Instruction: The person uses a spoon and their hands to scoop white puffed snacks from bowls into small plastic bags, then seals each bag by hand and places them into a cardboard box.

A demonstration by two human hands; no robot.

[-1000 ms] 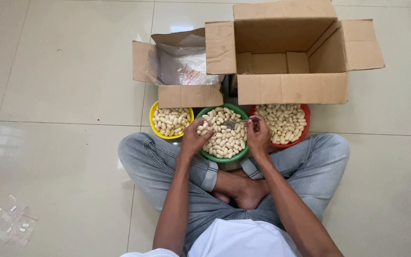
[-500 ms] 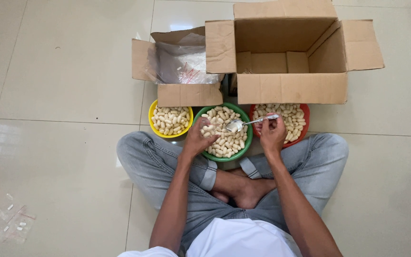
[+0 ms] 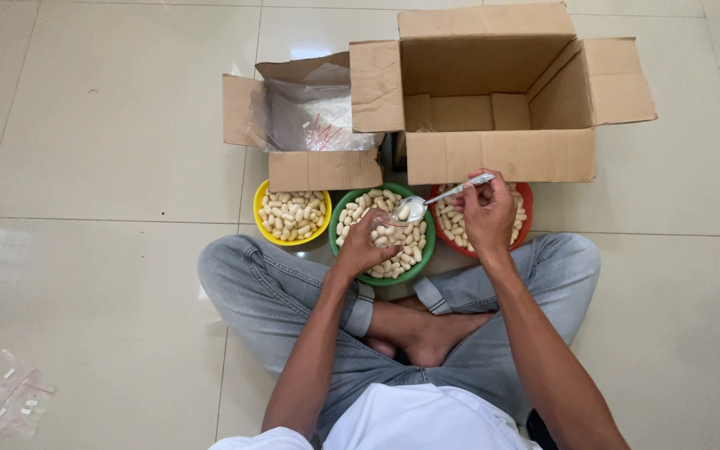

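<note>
I sit cross-legged on a tiled floor with three bowls of pale oblong capsules before me: yellow bowl (image 3: 265,232), green bowl (image 3: 423,260), red bowl (image 3: 525,200). My right hand (image 3: 487,210) holds a metal spoon (image 3: 439,199) by its handle over the red bowl; the spoon's bowl carries a capsule and points left. My left hand (image 3: 363,246) hovers over the green bowl gripping a small clear plastic bag (image 3: 381,221), with the spoon tip right at the bag's mouth.
A large open cardboard box (image 3: 497,154), empty inside, stands behind the red and green bowls. A smaller open box (image 3: 320,169) to its left holds clear plastic bags. Several small clear bags (image 3: 12,400) lie on the floor at lower left.
My right hand lifted the spoon out of the green bowl, swung right over the red bowl, and now tips the loaded spoon toward the bag in my left hand.
</note>
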